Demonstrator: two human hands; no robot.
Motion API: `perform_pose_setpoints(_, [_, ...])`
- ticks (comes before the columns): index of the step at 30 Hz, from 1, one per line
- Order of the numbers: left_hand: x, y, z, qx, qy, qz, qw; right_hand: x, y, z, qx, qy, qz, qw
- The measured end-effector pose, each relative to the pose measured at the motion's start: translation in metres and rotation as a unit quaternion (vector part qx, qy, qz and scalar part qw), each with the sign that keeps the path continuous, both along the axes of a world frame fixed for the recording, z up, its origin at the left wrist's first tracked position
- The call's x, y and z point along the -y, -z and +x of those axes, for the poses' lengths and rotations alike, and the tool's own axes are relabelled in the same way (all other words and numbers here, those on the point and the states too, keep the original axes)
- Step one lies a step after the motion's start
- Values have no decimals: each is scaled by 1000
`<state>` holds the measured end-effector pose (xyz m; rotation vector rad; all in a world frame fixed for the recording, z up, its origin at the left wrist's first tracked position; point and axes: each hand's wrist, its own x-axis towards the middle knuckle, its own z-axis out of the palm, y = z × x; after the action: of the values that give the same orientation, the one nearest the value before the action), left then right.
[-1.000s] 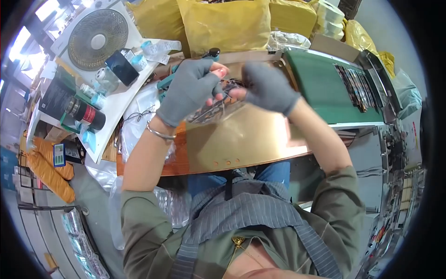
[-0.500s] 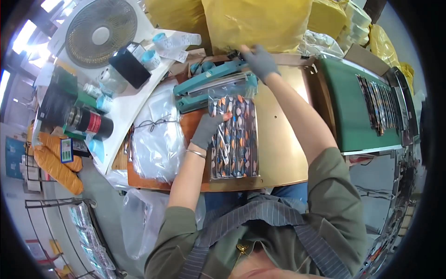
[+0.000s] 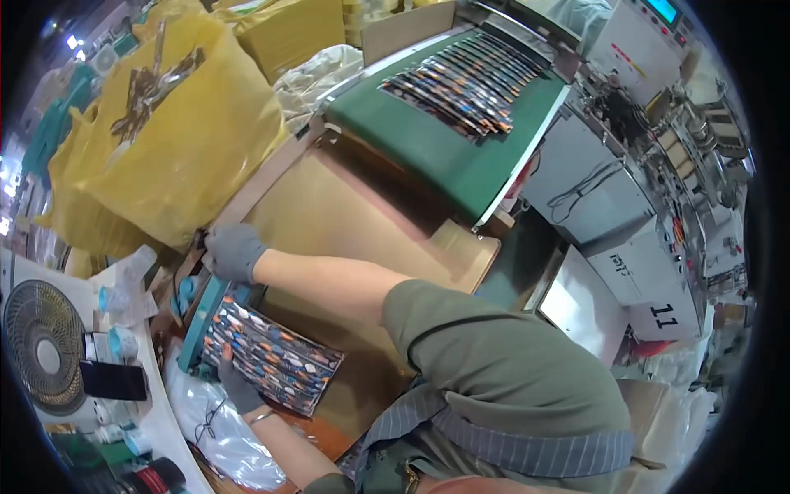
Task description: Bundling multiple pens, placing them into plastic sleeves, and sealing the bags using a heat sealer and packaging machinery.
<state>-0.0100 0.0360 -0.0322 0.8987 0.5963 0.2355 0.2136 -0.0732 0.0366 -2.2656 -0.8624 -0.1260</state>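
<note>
A clear bag of dark sticks patterned in orange, white and blue (image 3: pixel 276 354) lies with its far end in the jaws of a teal bag sealer (image 3: pixel 197 329). My left hand (image 3: pixel 237 385), in a grey fingerless glove, grips the bag's near side with its thumb on top. My right hand (image 3: pixel 234 251), gloved the same way, is closed over the far end of the sealer's arm; its fingertips are partly hidden. The sealer's arm is down across the bag's end.
Flat clear bags (image 3: pixel 234 440) lie beside the sealer. At the left a white table (image 3: pixel 177 420) holds a fan (image 3: pixel 48 350), a phone (image 3: pixel 113 380) and label rolls. A green conveyor belt (image 3: pixel 420 156) carries a row of patterned sticks. A yellow sack (image 3: pixel 181 156) stands behind.
My view has swung right, showing more of the conveyor belt and machines. The bag's end has moved into the sealer, and its raised arm has come down under my right hand.
</note>
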Motion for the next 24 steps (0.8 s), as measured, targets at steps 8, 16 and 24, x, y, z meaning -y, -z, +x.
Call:
perform_pose_setpoints(8, [15,-39,2,-80,25,56,995,49,-35,18,-226,-96,147,958])
perform_pose_setpoints(16, [101,-88,59,-9,-53,488,871,425,-85,185,-81,249,-191,946])
perform_pose_setpoints(24, [361,-110,283,-80,145,494,854,417,-66,128,-93,210,-224,947])
